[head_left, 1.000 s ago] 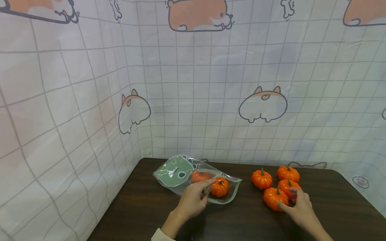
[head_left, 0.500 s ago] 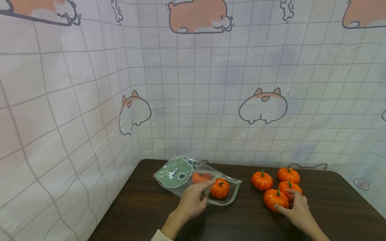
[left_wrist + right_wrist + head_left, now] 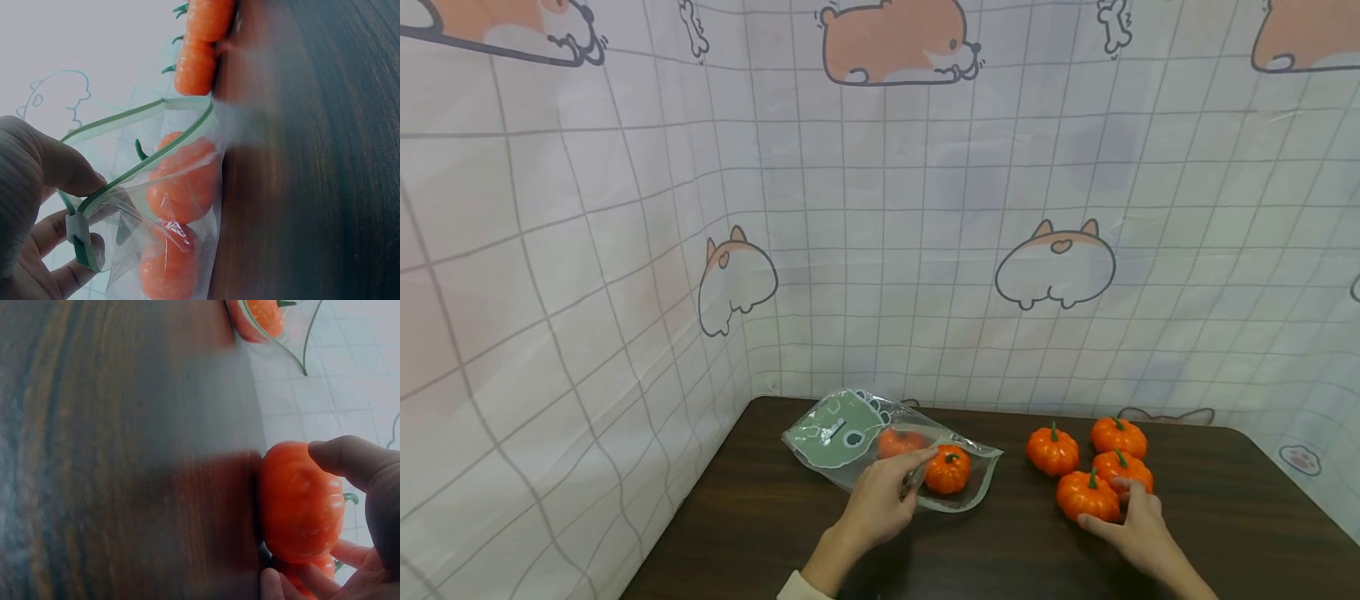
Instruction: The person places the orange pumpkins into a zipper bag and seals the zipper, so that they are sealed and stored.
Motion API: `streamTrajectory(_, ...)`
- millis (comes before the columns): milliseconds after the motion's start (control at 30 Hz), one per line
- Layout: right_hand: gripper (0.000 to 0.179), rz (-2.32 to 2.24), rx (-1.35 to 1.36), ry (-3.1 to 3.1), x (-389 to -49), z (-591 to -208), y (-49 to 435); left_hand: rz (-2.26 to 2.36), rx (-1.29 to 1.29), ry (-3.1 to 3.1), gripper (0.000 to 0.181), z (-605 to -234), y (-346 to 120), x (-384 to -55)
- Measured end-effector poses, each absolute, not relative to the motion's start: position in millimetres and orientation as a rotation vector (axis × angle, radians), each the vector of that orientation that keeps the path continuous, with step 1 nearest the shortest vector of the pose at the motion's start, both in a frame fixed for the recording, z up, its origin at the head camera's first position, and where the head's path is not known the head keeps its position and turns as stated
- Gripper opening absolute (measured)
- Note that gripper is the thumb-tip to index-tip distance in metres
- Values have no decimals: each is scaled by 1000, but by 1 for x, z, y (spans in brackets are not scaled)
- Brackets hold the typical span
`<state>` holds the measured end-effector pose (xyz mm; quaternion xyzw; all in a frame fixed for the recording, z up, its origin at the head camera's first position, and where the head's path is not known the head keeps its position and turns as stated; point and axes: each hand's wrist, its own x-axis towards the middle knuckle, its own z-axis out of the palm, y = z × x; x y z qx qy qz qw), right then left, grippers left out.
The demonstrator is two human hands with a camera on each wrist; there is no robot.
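Note:
My left hand [image 3: 880,500] pinches the open mouth of a clear zip bag [image 3: 831,433] printed with a green frog face. In the left wrist view, the thumb presses on the green zip edge [image 3: 150,165], close to a white slider [image 3: 77,226]. Two small orange pumpkins [image 3: 947,469] sit inside the bag. On the right, my right hand [image 3: 1138,529] holds the nearest loose pumpkin [image 3: 1086,497], thumb on its near side and fingers round its right. The right wrist view shows the thumb against that pumpkin [image 3: 300,503], with another pumpkin [image 3: 322,565] partly hidden behind the fingers.
Several more loose pumpkins with green stems stand close behind the held one, including a back-left pumpkin [image 3: 1052,451] and a back-right pumpkin [image 3: 1118,436]. Everything rests on a dark wooden table [image 3: 760,517]. A white gridded cloth [image 3: 895,333] hangs along its back and sides.
My right thumb has shifted slightly left along the near side of the front pumpkin, and the fingers have settled round its right. The left hand and the bag stay in place.

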<state>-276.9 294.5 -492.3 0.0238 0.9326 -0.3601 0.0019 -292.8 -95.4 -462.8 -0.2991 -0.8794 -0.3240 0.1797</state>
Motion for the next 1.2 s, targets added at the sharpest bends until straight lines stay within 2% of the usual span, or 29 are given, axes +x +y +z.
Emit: streamTrajectory(1200, 95, -1117, 80, 2957, -279, -493, 292, -898, -847, -2481, 61, -462, -97, -291)
